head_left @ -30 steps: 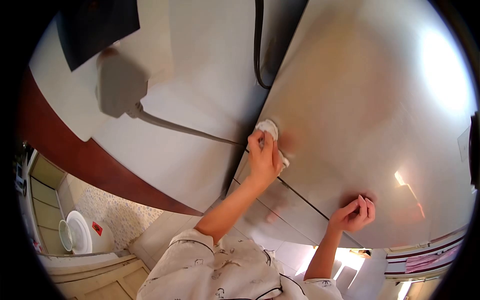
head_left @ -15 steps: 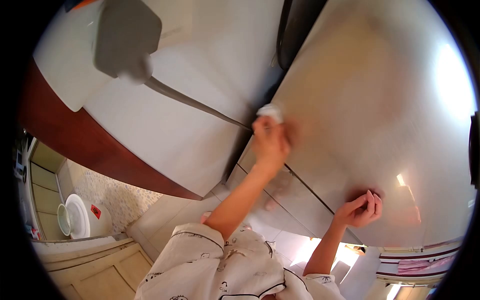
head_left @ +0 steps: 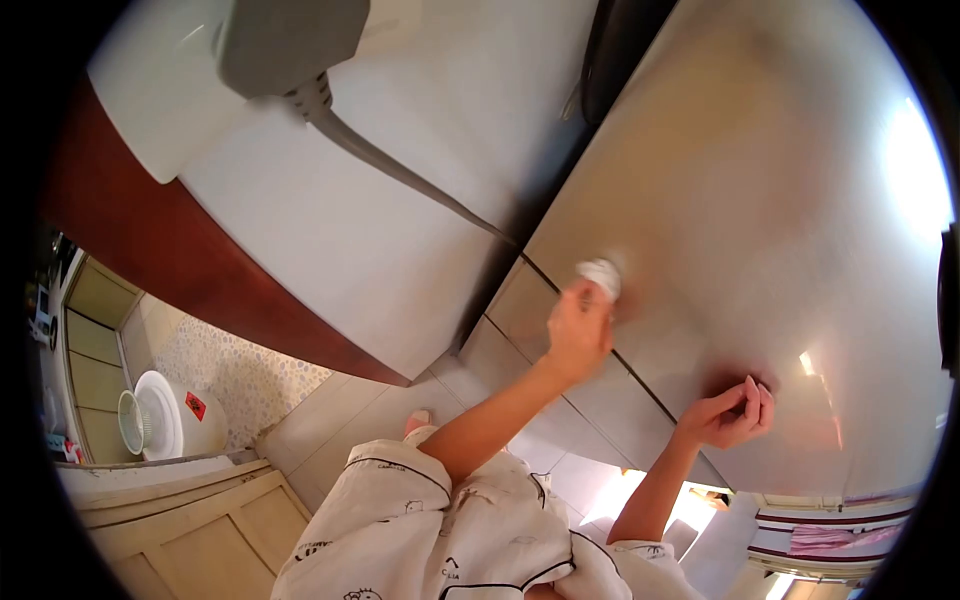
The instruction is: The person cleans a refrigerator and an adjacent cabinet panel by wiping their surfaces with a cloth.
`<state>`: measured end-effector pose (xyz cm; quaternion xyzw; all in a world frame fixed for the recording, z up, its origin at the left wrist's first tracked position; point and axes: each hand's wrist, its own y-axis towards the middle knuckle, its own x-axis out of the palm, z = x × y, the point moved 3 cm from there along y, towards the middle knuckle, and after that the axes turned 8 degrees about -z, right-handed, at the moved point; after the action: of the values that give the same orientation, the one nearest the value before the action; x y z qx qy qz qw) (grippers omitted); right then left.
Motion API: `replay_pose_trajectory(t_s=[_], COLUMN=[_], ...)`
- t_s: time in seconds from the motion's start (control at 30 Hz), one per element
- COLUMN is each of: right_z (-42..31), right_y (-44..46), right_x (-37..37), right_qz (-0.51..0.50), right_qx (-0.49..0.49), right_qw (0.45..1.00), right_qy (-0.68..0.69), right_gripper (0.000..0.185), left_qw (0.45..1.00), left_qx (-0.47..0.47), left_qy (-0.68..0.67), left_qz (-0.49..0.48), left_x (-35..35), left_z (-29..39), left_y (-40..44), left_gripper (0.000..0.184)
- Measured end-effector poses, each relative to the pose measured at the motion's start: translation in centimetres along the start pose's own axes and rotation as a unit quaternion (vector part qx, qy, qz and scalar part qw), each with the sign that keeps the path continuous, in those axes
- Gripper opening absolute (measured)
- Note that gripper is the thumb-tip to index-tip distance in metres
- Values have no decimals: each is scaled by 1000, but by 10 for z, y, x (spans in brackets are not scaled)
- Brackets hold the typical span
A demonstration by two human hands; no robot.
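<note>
In my left hand (head_left: 582, 335) is a crumpled white tissue (head_left: 600, 277), pinched between the fingers and pressed to a shiny metallic panel (head_left: 700, 240) that looks like a refrigerator door. The hand is a little blurred and sits just above a dark seam in the panel. My right hand (head_left: 732, 412) is against the same panel further right, its fingers curled in. Nothing shows between those fingers, and its reflection appears on the metal beside it.
A grey plug (head_left: 292, 48) with its cable (head_left: 400, 172) hangs in front of a white surface with a dark red edge (head_left: 230, 265) on the left. A white bucket (head_left: 185, 425) stands on the floor lower left, near a cream panelled door (head_left: 215, 535).
My left hand has moved right and down across the panel with the tissue, away from the panel's left edge. My right hand stays in nearly the same place. The view has shifted slightly.
</note>
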<state>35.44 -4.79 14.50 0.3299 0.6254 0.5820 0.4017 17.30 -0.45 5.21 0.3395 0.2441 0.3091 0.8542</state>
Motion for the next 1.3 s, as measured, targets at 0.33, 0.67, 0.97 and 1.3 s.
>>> replay_pose_trajectory(t_s=[0.33,0.67,0.97,1.3], right_z=[-3,-2,-2,-5], right_y=[3,0,1,-3], right_x=[-3,-3,-7,-13], right_qz=[-17,-8,-19,-59], right_qx=[-9,-12,-11,31], right_qw=[1000,1000,1000,998], right_qy=[-7,-3,-15,-13], right_gripper=[13,12,10,20], left_qw=[973,972,953,946], left_qx=[-194,-192,-248,310], left_qy=[-46,-106,-112,-97], left_qz=[120,86,133,-5], left_x=[-16,-25,-12,-9], left_z=[-22,-24,-6,175], left_y=[30,33,23,113], left_gripper=[29,20,31,43])
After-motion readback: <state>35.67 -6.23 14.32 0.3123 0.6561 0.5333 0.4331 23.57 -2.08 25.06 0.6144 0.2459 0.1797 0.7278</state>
